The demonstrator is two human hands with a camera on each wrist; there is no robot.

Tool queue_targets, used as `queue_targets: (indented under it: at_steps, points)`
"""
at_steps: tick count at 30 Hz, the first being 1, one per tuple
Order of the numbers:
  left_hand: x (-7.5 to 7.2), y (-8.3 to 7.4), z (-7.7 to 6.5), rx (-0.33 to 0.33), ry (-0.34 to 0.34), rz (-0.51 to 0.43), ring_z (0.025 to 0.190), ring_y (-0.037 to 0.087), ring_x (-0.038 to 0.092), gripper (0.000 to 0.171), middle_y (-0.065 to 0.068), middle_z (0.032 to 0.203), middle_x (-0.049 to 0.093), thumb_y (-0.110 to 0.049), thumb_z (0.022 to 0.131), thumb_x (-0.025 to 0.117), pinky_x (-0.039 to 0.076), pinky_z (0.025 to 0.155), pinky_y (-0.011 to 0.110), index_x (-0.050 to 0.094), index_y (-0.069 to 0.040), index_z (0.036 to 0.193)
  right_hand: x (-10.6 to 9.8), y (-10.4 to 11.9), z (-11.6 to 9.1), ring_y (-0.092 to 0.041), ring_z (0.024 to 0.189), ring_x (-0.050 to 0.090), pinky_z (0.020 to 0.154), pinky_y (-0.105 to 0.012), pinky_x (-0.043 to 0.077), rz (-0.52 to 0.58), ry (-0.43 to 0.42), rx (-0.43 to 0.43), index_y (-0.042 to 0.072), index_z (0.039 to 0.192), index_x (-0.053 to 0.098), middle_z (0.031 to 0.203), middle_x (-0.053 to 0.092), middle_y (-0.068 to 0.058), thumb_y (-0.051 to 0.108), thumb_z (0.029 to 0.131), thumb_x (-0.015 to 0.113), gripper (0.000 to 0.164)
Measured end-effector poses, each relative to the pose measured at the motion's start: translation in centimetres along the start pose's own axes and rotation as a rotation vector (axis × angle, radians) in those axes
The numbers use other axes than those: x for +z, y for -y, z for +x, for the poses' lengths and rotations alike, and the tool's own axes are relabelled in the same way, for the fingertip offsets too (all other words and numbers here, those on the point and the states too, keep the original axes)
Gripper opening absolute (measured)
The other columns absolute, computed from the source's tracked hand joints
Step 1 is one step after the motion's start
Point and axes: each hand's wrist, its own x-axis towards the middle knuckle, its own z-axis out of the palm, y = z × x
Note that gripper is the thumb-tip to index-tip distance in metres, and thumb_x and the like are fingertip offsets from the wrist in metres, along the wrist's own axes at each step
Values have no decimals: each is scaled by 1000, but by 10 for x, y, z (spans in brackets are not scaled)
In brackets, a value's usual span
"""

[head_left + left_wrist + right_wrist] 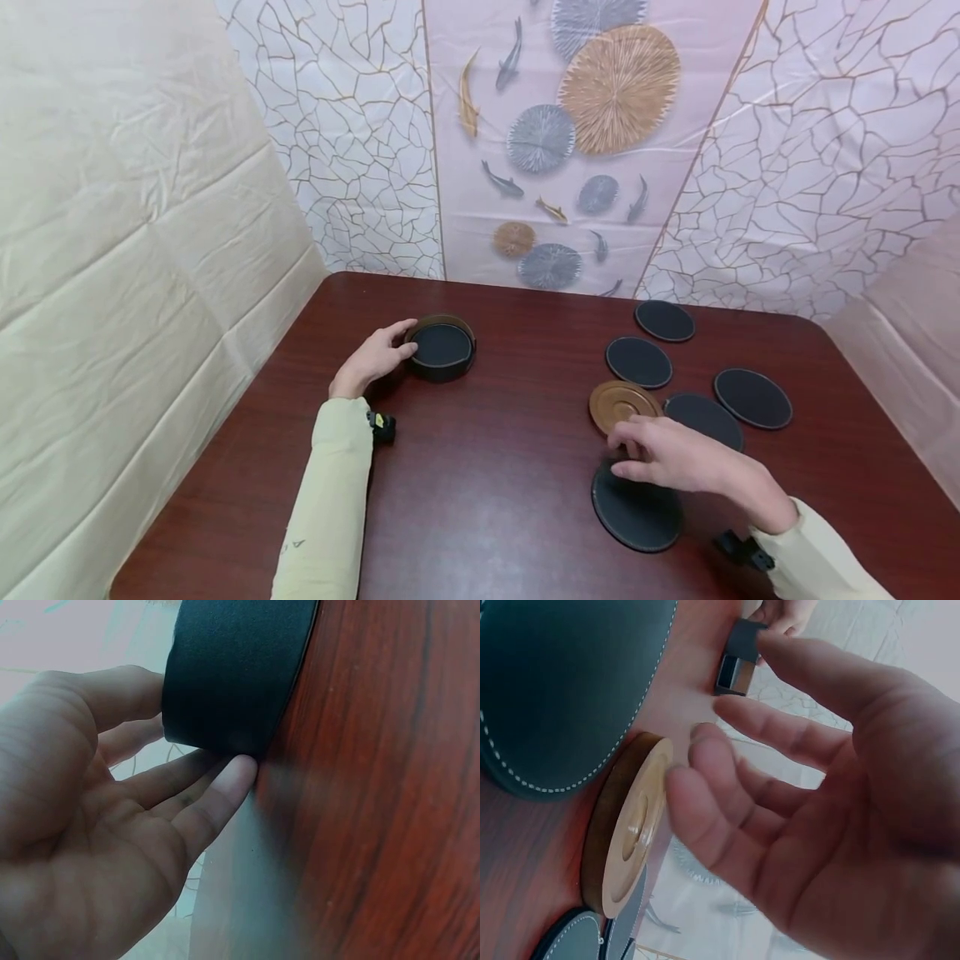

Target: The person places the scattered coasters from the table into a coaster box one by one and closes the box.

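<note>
My left hand holds the near-left side of a round black coaster holder, its thumb at the rim. A black disc lies inside the holder. In the left wrist view, several fingertips lie along the holder's dark outer wall. On the right, my right hand hovers with loosely bent fingers and nothing between them. Below it lies a black round coaster, with pale edge stitching visible in the right wrist view. Just beyond the fingers is a brown wooden disc with ring grooves.
Several more black coasters lie at the right: one partly behind the right hand, another farther right, others toward the back. A dark red wooden table carries everything. Patterned cloth hangs behind it, plain cloth at the sides.
</note>
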Motion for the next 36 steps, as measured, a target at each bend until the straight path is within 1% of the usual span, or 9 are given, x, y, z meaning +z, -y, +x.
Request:
queue_targets:
  at_steps: [5, 8, 10, 15, 20, 25, 30, 33, 36]
  points:
    - [-1, -3, -2, -6, 4, 17, 142, 30, 35, 57, 12, 156, 37, -24, 101, 53, 33, 112, 48, 33, -19, 154, 4, 0, -6, -8, 81, 54, 65, -26, 44, -15, 77, 104, 21, 110, 63, 96, 56, 3, 46, 87, 71, 35]
    - [-1, -4, -3, -13, -12, 32, 144, 30, 33, 57, 12, 156, 36, -24, 101, 54, 32, 114, 49, 34, -19, 154, 8, 0, -10, -13, 87, 55, 68, -30, 45, -17, 105, 138, 22, 112, 63, 100, 56, 2, 46, 84, 74, 39]
    - [-1, -4, -3, -11, -17, 40, 144, 30, 33, 56, 11, 156, 37, -24, 101, 54, 31, 115, 50, 34, -19, 154, 10, -1, -12, -14, 87, 55, 69, -31, 44, -9, 110, 146, 22, 113, 62, 100, 55, 1, 45, 84, 75, 40]
    - [1, -4, -1, -6, -17, 42, 144, 30, 33, 56, 11, 157, 36, -24, 101, 54, 32, 114, 50, 34, -19, 154, 13, -4, -14, -12, 84, 53, 67, -29, 42, 12, 128, 151, 22, 114, 62, 98, 55, 2, 45, 84, 74, 40]
    - [1, -3, -1, -10, -21, 42, 144, 31, 34, 56, 11, 156, 36, -24, 101, 54, 32, 114, 50, 35, -19, 153, 13, -6, -13, -13, 85, 53, 67, -30, 42, -2, 131, 159, 22, 114, 61, 99, 55, 2, 44, 82, 76, 41]
    - [1, -2, -1, -4, -22, 25, 142, 31, 35, 56, 12, 156, 37, -24, 101, 54, 33, 113, 50, 35, -20, 153, 11, -4, -11, -14, 84, 53, 66, -30, 41, 24, 173, 196, 24, 109, 60, 98, 56, 2, 42, 81, 78, 38]
    - [0, -1, -1, 5, -9, 5, 141, 30, 36, 57, 12, 155, 38, -23, 101, 55, 33, 112, 49, 35, -18, 153, 13, -3, -10, -10, 77, 52, 62, -27, 42, 49, 194, 176, 23, 104, 59, 90, 57, 2, 38, 82, 79, 33]
    - [0, -1, -1, 8, -14, 18, 141, 31, 37, 56, 12, 155, 39, -23, 100, 55, 33, 113, 49, 36, -19, 153, 15, -3, -9, -7, 72, 51, 60, -26, 42, 67, 197, 162, 22, 101, 59, 85, 56, 3, 36, 82, 79, 31]
    - [1, -1, 0, 9, -18, 29, 141, 31, 37, 55, 12, 155, 38, -24, 100, 55, 33, 113, 49, 36, -19, 152, 16, -6, -9, -5, 70, 49, 59, -25, 41, 49, 181, 160, 23, 100, 58, 83, 55, 5, 36, 81, 79, 31]
